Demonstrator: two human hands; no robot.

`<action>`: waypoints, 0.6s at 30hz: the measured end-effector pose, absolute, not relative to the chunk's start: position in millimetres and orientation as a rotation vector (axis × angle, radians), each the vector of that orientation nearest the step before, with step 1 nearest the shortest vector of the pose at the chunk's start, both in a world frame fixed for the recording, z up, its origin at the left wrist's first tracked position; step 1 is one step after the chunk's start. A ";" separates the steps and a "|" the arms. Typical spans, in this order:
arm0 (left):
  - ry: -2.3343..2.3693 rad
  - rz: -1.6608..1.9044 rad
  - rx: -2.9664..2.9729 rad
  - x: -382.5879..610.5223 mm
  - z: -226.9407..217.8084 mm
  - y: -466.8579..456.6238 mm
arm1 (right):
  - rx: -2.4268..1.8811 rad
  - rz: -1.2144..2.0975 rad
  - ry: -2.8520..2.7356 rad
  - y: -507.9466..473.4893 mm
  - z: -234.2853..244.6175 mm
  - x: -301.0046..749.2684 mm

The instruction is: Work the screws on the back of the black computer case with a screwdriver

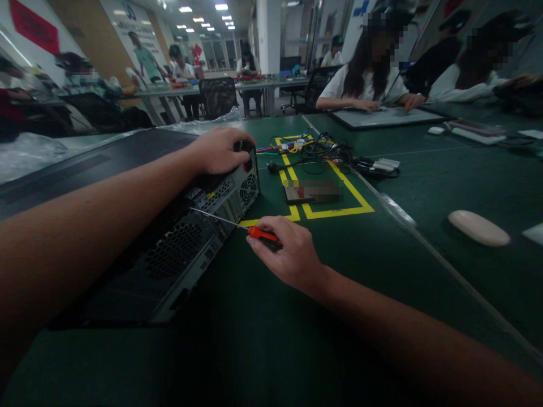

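Note:
A black computer case [182,249] lies on its side on the green table, its rear panel with vents and a fan grille facing me. My left hand [220,150] rests curled over the case's far top corner, gripping it. My right hand [288,251] holds a screwdriver [258,233] with an orange and black handle. Its thin metal shaft points left, and the tip touches the rear panel of the case.
A yellow taped rectangle [339,210] marks the table; inside lie a small flat device [309,192] and a tangle of cables [322,150]. A white mouse [478,227] sits to the right. Other people work at a flat panel [386,117] beyond.

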State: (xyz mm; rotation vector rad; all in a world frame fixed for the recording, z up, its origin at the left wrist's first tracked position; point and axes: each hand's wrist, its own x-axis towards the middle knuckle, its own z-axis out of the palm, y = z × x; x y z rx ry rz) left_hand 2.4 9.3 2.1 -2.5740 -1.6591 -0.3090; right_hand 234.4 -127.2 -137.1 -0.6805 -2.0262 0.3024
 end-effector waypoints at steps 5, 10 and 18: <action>-1.637 -0.330 -2.569 0.8 0.3 11.4 | -0.687 0.292 -2.023 -128.0 -136.6 234.2; -1.655 -0.304 -2.545 2.1 0.9 10.1 | -0.654 0.293 -2.014 -127.2 -137.4 235.1; -1.647 -0.305 -2.564 2.6 2.7 9.4 | -0.656 0.268 -2.004 -127.4 -135.9 235.0</action>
